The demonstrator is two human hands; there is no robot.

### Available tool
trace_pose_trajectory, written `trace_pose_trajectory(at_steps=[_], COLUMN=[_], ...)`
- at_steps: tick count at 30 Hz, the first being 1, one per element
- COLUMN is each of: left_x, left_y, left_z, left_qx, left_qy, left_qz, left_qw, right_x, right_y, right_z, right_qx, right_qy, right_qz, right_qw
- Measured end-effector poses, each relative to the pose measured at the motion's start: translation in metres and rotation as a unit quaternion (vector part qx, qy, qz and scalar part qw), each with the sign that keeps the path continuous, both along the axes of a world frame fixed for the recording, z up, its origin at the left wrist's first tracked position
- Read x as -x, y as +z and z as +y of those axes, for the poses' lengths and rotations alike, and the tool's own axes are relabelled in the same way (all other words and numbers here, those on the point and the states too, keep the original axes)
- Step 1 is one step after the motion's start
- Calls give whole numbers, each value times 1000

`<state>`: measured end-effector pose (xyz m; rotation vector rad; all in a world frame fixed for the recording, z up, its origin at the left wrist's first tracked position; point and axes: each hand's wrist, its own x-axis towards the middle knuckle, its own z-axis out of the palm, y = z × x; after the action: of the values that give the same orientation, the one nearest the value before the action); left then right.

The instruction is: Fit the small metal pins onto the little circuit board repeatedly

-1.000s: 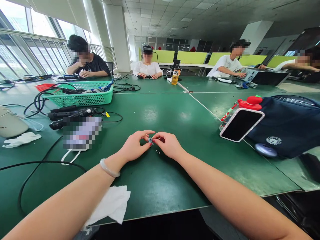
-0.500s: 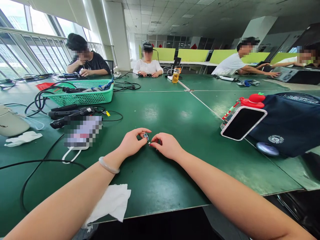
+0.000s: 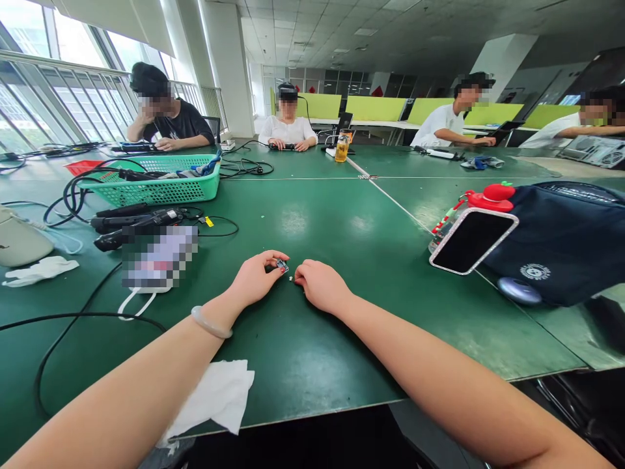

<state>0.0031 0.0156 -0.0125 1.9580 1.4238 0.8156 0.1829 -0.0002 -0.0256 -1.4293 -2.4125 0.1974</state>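
Observation:
My left hand (image 3: pixel 256 277), a pale bangle (image 3: pixel 211 322) on its wrist, pinches a small bluish circuit board (image 3: pixel 282 266) between thumb and fingers above the green table (image 3: pixel 312 352). Just to the right, my right hand (image 3: pixel 322 284) is closed, its fingertips curled in towards the board. A tiny white piece (image 3: pixel 291 279) shows beside those fingertips; whether it lies on the table or touches them I cannot tell. Whatever the right fingers hold, if anything, is hidden.
White tissue (image 3: pixel 222 394) lies by my left forearm. To the left are a phone (image 3: pixel 161 257), black handheld devices (image 3: pixel 141 225), cables and a green basket (image 3: pixel 151 185). A phone (image 3: pixel 473 241) leans before a dark bag (image 3: pixel 561 241) at right. Several people sit around the table.
My right fingers have curled in more tightly, and the tiny white piece now shows more clearly beside them. The board has tilted slightly in my left hand. A co-worker at right has drawn an arm back.

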Motion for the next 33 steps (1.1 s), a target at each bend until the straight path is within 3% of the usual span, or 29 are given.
trace_pose_trajectory(at_steps=[7, 12, 25, 28, 33], left_x=[-4, -8, -7, -6, -4], left_y=[4, 8, 5, 4, 1], left_z=[-4, -9, -8, -6, -1], left_qx=[-8, -20, -12, -8, 5], left_qy=[-34, -55, -29, 10, 59], left_qz=[42, 17, -18, -9, -13], left_qw=[998, 998, 999, 1000, 998], right_x=[-3, -2, -6, -6, -4], right_y=[9, 10, 10, 6, -2], right_z=[-4, -6, -4, -1, 3], right_qx=[-15, -20, -30, -10, 24], right_qy=[-11, 11, -2, -17, 17], right_qz=[158, 204, 219, 187, 95], right_qw=[987, 979, 975, 982, 995])
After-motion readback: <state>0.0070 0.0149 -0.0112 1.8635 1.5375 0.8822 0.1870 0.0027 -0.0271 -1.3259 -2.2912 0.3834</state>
